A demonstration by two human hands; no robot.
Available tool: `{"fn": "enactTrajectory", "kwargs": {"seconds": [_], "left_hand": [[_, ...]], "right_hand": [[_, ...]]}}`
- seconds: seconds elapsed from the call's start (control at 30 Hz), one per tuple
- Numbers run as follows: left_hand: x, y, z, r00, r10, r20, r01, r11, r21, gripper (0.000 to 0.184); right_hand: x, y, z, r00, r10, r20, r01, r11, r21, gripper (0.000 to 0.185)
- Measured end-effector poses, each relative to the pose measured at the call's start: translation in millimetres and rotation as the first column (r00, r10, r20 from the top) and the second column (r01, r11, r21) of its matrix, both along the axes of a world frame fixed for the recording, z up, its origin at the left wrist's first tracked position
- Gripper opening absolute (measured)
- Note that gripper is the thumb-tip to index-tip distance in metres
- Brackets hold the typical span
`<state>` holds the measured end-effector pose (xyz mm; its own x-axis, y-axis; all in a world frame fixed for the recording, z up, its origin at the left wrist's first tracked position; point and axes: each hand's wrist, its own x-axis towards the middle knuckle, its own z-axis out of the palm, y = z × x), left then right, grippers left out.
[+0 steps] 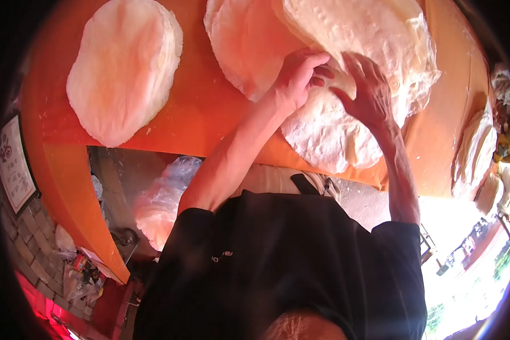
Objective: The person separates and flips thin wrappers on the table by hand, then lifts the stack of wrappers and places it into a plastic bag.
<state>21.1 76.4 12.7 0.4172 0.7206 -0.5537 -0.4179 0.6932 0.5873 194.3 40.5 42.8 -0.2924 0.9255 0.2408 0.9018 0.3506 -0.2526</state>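
Several wide, thin, pale sheets with wrinkled, uneven edges lie overlapped under my hands; their material is unclear, though they look like flatbread or dough. My left hand [298, 78] is curled at the edge of the upper sheet [374, 31], thumb extended and fingers bent, seemingly gripping that edge. On the same pile rests my right hand [367, 90], its fingers long and thumb apart, palm down. Part of a lower sheet [249, 48] shows left of my hands, and another layer [334, 139] hangs near the table's front edge.
An oval stack of similar sheets [124, 68] lies at the left of the orange-covered table [204, 122]. More pale pieces [475, 153] stand at the right edge. Below the table is a clear plastic bag [170, 190] with pale contents. A framed sign [17, 164] is at far left.
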Motion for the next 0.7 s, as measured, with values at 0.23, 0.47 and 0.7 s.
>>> {"fn": "enactTrajectory", "kwargs": {"seconds": [0.23, 0.47, 0.7], "left_hand": [[-41.6, -32.2, 17.5, 0.964, -0.088, -0.250, 0.113, 0.990, 0.085, 0.027], [-94.5, -78.3, 0.0, 0.888, 0.111, -0.446, -0.117, 0.993, 0.015, 0.030], [-89.8, -77.7, -7.0, 0.939, 0.097, -0.329, -0.123, 0.990, -0.061, 0.014]], "right_hand": [[58.4, 56.9, 66.7, 0.953, -0.194, 0.235, 0.195, 0.981, 0.017, 0.017], [-13.6, 4.2, 52.1, 0.989, -0.040, 0.144, 0.048, 0.997, -0.053, 0.012], [-16.1, -32.3, 7.5, 1.000, 0.005, -0.027, -0.009, 0.987, -0.163, 0.023]]}}
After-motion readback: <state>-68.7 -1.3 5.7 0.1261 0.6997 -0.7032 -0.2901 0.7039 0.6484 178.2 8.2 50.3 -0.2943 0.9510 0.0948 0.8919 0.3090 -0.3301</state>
